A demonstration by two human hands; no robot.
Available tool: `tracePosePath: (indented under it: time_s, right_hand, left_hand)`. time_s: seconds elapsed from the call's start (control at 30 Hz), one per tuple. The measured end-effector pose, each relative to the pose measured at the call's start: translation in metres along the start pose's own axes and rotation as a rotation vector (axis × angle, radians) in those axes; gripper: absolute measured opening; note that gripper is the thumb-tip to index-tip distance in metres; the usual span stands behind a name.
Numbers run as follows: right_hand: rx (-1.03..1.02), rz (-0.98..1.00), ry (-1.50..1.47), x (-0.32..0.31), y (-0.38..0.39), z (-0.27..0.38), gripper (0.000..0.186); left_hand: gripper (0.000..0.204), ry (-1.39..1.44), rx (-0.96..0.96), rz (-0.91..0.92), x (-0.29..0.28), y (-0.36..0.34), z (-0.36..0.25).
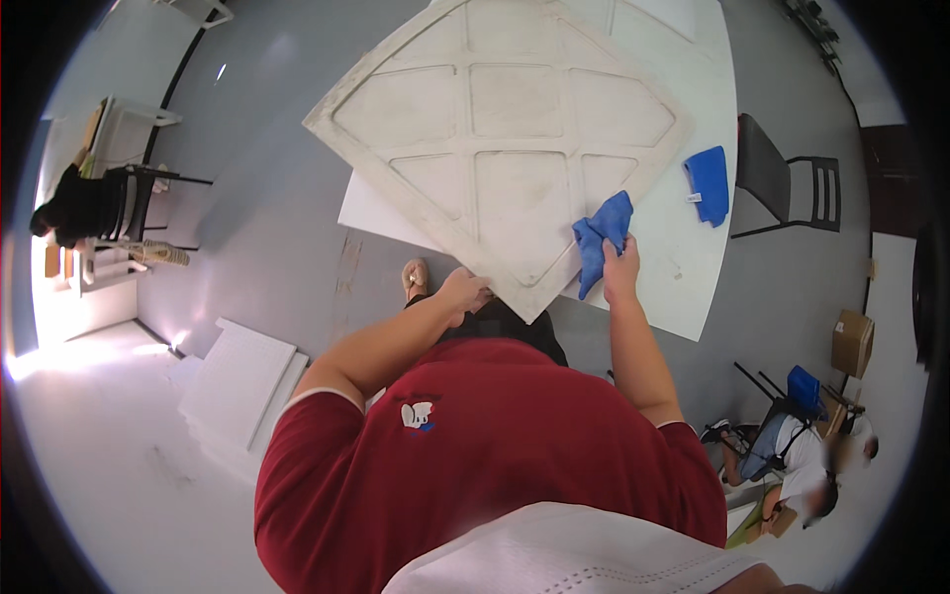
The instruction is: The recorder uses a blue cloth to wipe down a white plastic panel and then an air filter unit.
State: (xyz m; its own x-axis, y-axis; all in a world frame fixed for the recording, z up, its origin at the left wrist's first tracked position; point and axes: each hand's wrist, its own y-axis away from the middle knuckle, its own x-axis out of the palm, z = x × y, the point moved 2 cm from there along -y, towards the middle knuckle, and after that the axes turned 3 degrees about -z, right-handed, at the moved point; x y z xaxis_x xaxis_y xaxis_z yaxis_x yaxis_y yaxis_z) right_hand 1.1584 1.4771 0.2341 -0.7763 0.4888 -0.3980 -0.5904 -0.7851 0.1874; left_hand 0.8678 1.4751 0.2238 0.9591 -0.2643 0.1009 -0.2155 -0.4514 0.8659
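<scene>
A large off-white square panel (519, 99), with a grid of raised ribs and grey smudges, lies cornerwise over a white table (673, 287). Its near corner juts past the table edge toward my body. My left hand (465, 293) is closed on the panel's near left edge, close to that corner. In my right hand (621, 271) is a bunched blue cloth (604, 236), which lies against the panel's near right edge. The ends of my right fingers are hidden behind the cloth.
A second blue cloth (707, 186) lies on the table's right side. Beyond it stands a dark chair (782, 183). White panels (242, 381) are stacked at the lower left. Seated people (94, 203) are at the far left and lower right, near a cardboard box (852, 343).
</scene>
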Motion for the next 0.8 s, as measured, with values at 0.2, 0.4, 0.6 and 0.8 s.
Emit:
tracePosePath:
  time_s: [0.2,0.4,0.6,0.8]
  right_hand:
    - [0.072,-0.11,-0.194,-0.028,0.005,0.003,0.032]
    - [0.247,-0.208,-0.455,-0.047,0.055,0.004,0.029]
    - [0.085,-0.464,-0.262,-0.05,0.071,0.027,0.027]
    - [0.107,-0.476,0.074,-0.053,0.117,-0.014,0.025]
  left_hand:
    - [0.027,-0.601,0.054,0.298,-0.032,0.019,-0.052]
    - [0.035,-0.357,0.551,-0.493,-0.203,-0.021,-0.139]
    - [0.047,0.181,0.274,-0.607,-0.289,-0.07,-0.165]
    - [0.038,0.395,0.237,-0.591,-0.316,-0.122,-0.176]
